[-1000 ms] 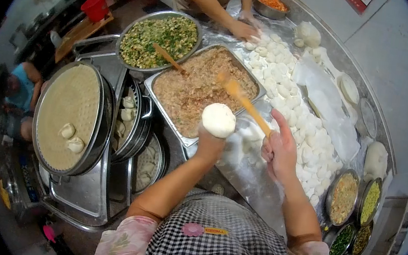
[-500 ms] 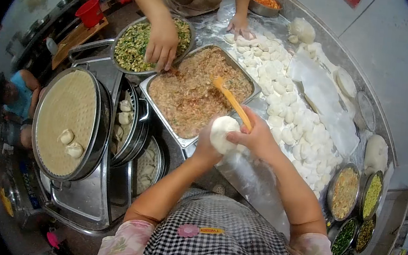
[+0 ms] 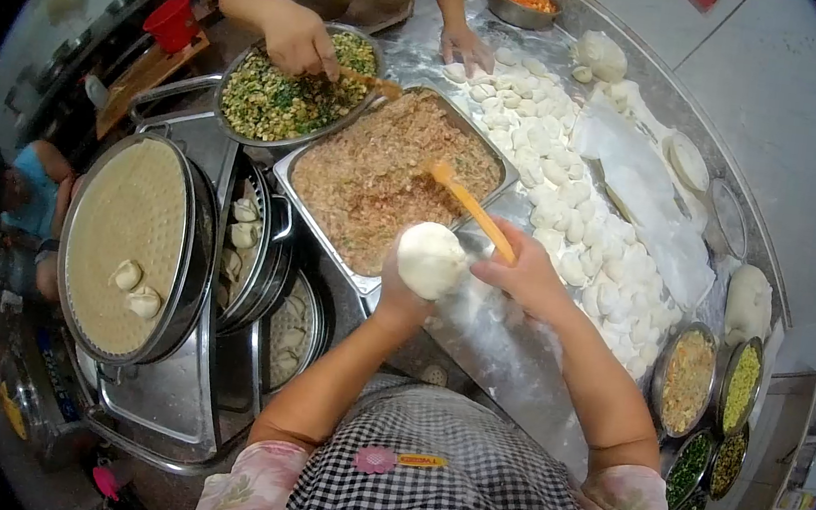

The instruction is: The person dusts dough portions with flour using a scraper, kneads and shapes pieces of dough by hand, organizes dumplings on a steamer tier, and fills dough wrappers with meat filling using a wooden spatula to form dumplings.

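My left hand [image 3: 398, 292] cups a round white dough wrapper [image 3: 430, 261], its fingers mostly hidden beneath. My right hand [image 3: 527, 274] is closed around the handle of an orange spatula [image 3: 478, 213]. The spatula's head points over the minced meat filling [image 3: 376, 186] in a square metal tray [image 3: 323, 245]; whether it touches the meat I cannot tell. A small gap separates my right fingers from the wrapper.
Across the counter, another person's hand [image 3: 301, 41] holds a spatula by a bowl of chopped greens [image 3: 279, 104]. Many dough pieces [image 3: 574, 209] lie on the floured counter. A steamer [image 3: 114, 232] with two buns stands left; filling bowls [image 3: 686, 377] stand right.
My right hand has drawn slightly away from the wrapper, still gripping the spatula. The wrapper has shifted a little left. The other person's hand has moved from the meat tray's edge up to the greens.
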Tool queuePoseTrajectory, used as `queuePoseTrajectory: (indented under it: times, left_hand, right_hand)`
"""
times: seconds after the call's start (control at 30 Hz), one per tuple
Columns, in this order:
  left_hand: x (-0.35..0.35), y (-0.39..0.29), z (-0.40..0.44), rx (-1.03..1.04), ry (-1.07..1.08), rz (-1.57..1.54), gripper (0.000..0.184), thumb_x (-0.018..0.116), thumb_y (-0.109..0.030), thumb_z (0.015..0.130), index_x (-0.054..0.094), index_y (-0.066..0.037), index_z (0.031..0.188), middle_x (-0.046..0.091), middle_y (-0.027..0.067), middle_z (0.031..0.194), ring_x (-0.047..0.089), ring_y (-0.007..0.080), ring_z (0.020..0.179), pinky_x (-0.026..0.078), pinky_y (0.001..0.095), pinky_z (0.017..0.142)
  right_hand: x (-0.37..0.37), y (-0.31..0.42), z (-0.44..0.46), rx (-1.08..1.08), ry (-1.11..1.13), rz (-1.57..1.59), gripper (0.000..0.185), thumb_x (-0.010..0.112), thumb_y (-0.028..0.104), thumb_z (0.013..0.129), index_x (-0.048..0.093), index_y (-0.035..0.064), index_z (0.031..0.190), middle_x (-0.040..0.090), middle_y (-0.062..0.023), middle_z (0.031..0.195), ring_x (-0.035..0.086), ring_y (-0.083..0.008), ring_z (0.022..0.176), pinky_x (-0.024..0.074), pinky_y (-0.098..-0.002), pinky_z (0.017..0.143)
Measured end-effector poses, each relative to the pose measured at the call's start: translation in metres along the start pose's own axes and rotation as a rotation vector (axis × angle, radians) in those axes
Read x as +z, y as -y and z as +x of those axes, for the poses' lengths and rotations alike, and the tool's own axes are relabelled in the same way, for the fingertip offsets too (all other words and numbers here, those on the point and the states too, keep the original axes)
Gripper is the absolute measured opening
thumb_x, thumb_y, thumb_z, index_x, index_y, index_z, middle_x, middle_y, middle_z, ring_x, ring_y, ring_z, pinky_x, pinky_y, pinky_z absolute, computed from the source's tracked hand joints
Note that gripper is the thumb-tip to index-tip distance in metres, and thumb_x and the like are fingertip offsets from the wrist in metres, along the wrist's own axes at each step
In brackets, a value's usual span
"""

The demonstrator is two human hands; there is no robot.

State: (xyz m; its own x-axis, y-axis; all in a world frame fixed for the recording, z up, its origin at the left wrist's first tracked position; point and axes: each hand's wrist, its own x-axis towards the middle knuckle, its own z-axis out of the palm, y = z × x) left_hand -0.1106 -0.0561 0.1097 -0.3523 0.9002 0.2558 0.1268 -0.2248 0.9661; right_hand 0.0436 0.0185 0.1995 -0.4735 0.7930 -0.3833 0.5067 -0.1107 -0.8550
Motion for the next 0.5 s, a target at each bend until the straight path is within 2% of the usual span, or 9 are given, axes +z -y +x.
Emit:
queuePoseTrajectory:
  times: [0.07,0.17,0.27,0.37,0.4,0.47,0.5]
  left_hand:
    - [-0.002,0.011,0.001,0.024,0.011,0.12,0.05,0.076,-0.015,0.065,0.051,-0.002,0.106,0.06,0.0091,0.096,0.059,0.0209,0.089,0.047,0.0319,0.079]
    - [0.004,0.009,-0.002,-0.069,-0.013,-0.133,0.047,0.075,-0.013,0.066,0.052,-0.002,0.105,0.061,0.0097,0.094,0.06,0.0197,0.086,0.047,0.0321,0.077]
    - [0.005,0.001,-0.001,-0.026,-0.081,-0.142,0.044,0.075,-0.011,0.067,0.054,-0.001,0.104,0.062,0.0098,0.091,0.061,0.019,0.083,0.048,0.0321,0.074]
    - [-0.004,-0.006,0.005,-0.088,-0.12,0.014,0.042,0.074,-0.005,0.069,0.053,0.0,0.105,0.062,0.0092,0.092,0.061,0.0186,0.083,0.05,0.0305,0.073]
    - [-0.005,-0.003,0.006,-0.244,-0.114,-0.254,0.039,0.07,0.0,0.071,0.053,0.0,0.105,0.062,0.0083,0.094,0.061,0.018,0.085,0.05,0.0288,0.072]
    - [-0.01,0.021,0.003,-0.208,-0.109,-0.216,0.037,0.068,0.004,0.072,0.052,0.0,0.106,0.062,0.0077,0.095,0.061,0.0171,0.084,0.051,0.0283,0.072]
    - [-0.008,0.028,0.001,-0.189,-0.106,-0.199,0.037,0.066,0.006,0.073,0.052,0.0,0.106,0.061,0.0074,0.096,0.06,0.0166,0.084,0.051,0.028,0.072]
  right_hand:
    - [0.003,0.002,-0.003,-0.045,-0.053,0.013,0.086,0.078,0.028,0.064,0.038,-0.001,0.134,0.052,-0.0037,0.091,0.048,-0.0098,0.078,0.0422,-0.0226,0.07]
    - [0.013,0.006,-0.002,-0.138,-0.052,0.046,0.089,0.08,0.03,0.062,0.037,-0.0001,0.134,0.051,-0.0022,0.084,0.047,-0.0092,0.074,0.0414,-0.0214,0.068]
    - [0.019,-0.003,0.004,-0.214,-0.053,-0.012,0.08,0.076,0.029,0.069,0.038,-0.0005,0.134,0.051,0.0007,0.077,0.046,-0.0073,0.063,0.04,-0.0199,0.058]
    - [0.013,0.017,-0.008,-0.026,-0.036,0.208,0.052,0.056,0.032,0.087,0.044,0.0015,0.127,0.048,0.0032,0.067,0.045,-0.0067,0.057,0.0376,-0.0198,0.048]
    - [0.01,0.013,-0.005,0.004,0.039,0.482,0.045,0.05,0.034,0.09,0.046,0.0022,0.122,0.043,0.0043,0.063,0.04,-0.0063,0.053,0.0338,-0.0199,0.044]
    - [0.003,-0.003,0.006,0.052,0.18,1.027,0.039,0.037,0.037,0.097,0.051,0.0036,0.111,0.032,0.0063,0.054,0.031,-0.0056,0.045,0.0263,-0.0201,0.037]
    - [0.0,-0.01,0.009,0.031,0.244,1.118,0.04,0.034,0.039,0.097,0.051,0.0044,0.107,0.03,0.0062,0.054,0.03,-0.0059,0.045,0.0264,-0.0201,0.037]
